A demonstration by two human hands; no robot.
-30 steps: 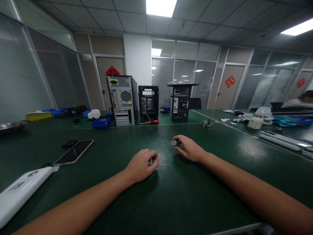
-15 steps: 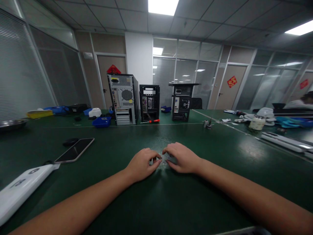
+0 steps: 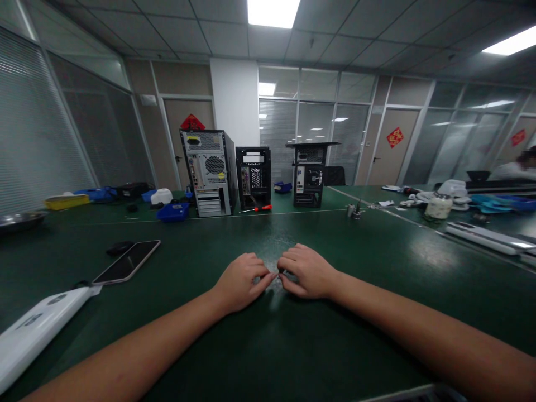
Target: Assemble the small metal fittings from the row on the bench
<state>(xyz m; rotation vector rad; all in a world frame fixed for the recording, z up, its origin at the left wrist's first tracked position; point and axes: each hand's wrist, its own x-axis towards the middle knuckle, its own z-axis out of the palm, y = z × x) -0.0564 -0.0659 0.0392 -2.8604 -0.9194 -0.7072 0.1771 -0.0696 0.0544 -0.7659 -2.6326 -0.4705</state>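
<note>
Both hands are low over the green table (image 3: 251, 357), fingertips nearly meeting in the middle of the view. My left hand (image 3: 243, 282) is closed in a pinch, thumb against forefinger. Facing it, my right hand (image 3: 309, 272) has its fingers curled and its thumb and forefinger drawn together. Something tiny and dark may sit at the right fingertips, but it is too small to name. Beyond the hands stand a large computer case (image 3: 230, 173), a smaller black case (image 3: 268, 176) and another black case (image 3: 309, 181) with a flat panel on top.
A red-handled screwdriver (image 3: 263, 208) lies before the middle case. Left are a phone (image 3: 128, 262), a dark mouse (image 3: 119, 248), a white device (image 3: 39, 329) and a blue tray (image 3: 173, 212). At right are small metal parts (image 3: 355, 212), a jar (image 3: 438, 207) and a person (image 3: 517, 168).
The fingers of my right hand have curled in, closing the gap between its thumb and forefinger. My left hand keeps its pinch, and the fingertips of both hands are closer. The view has shifted slightly.
</note>
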